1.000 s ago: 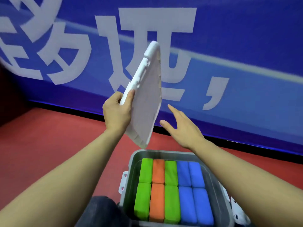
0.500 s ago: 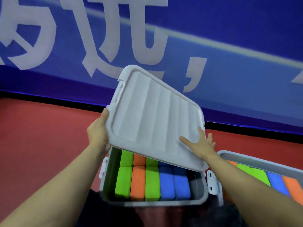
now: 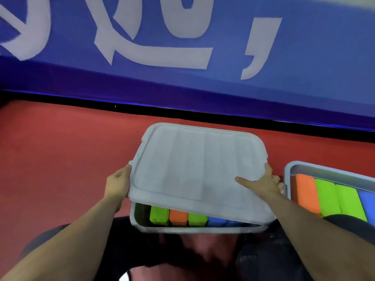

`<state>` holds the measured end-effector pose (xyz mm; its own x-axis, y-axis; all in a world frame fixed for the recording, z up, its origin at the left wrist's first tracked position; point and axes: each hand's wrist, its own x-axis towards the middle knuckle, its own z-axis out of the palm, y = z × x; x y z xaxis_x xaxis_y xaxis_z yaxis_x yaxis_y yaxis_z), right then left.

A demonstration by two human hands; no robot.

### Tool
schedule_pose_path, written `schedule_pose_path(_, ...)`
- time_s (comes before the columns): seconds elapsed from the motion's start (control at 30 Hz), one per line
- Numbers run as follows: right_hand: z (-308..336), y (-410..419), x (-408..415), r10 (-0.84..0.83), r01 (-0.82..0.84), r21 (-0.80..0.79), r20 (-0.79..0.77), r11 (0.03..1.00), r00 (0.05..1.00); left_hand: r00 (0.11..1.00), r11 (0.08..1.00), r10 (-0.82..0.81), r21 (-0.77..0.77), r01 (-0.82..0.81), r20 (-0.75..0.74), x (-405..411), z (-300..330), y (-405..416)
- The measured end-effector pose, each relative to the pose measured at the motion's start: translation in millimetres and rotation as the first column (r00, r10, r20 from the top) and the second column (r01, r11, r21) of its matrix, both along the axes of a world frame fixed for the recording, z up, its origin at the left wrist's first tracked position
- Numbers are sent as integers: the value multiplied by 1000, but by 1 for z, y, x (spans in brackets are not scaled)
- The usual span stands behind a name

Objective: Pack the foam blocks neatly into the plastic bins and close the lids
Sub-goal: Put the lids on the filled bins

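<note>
Two hands hold the pale grey lid (image 3: 194,171) between them, and we see it lying tilted over the bin (image 3: 194,229), its near edge lifted so that a gap stays open toward us. Beyond our hands runs a blue wall (image 3: 182,82) with large white characters, and under everything lies the red floor (image 3: 60,155). Past our right hand (image 3: 263,184) stands a second bin (image 3: 292,169), uncovered, with orange, green and blue foam blocks (image 3: 326,197) packed side by side inside it. Below the lid, between our hands, the first bin shows a row of foam blocks (image 3: 178,217): green, orange, green, then blue. Our left hand (image 3: 117,183) curls round the lid's left edge. Our right hand grips the right edge, with one finger stretched flat across the lid's top and the others tucked at the rim.
</note>
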<state>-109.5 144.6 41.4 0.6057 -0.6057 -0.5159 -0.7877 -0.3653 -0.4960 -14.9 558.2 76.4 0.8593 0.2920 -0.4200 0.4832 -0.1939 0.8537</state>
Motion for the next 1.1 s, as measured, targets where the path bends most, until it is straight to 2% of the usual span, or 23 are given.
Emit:
schedule_pose_path(0.17, -28, -3, 1, 55, -55, -6, -69, 998, 996, 983, 974, -115, 177, 139, -142, -8, -24, 12)
schedule_pose_path(0.3, -41, -1, -9, 115, -117, -5, -99, 993, 988, 908, 895, -103, 359, 263, -407, -15, -49, 21)
schedule_pose_path(0.37, -49, -3, -10, 149, -151, -10, -95, 988, 984, 866, 871, -107, 373, 319, -489, -19, -57, 21)
schedule_pose_path(0.6, -64, -4, -10, 214, -221, -48, -112, 974, 970, 777, 788, -203, 372, 491, -596, -16, -77, 17)
schedule_pose_path(0.77, -66, -6, -6, 186, -195, -51, -143, 979, 972, 779, 819, -195, 338, 464, -596, -6, -77, 14)
schedule_pose_path(0.87, -72, -8, -6, 146, -147, -2, -79, 989, 986, 870, 944, -136, 206, 259, -474, 3, -83, 17)
schedule_pose_path(0.97, -75, -13, -1, -17, 18, 59, -18, 998, 1000, 918, 986, -43, 133, 103, -395, 2, -91, 13)
schedule_pose_path(1.1, -82, -23, 3, -188, 184, 161, 9, 970, 982, 928, 992, -21, 108, 65, -372, 2, -102, 12)
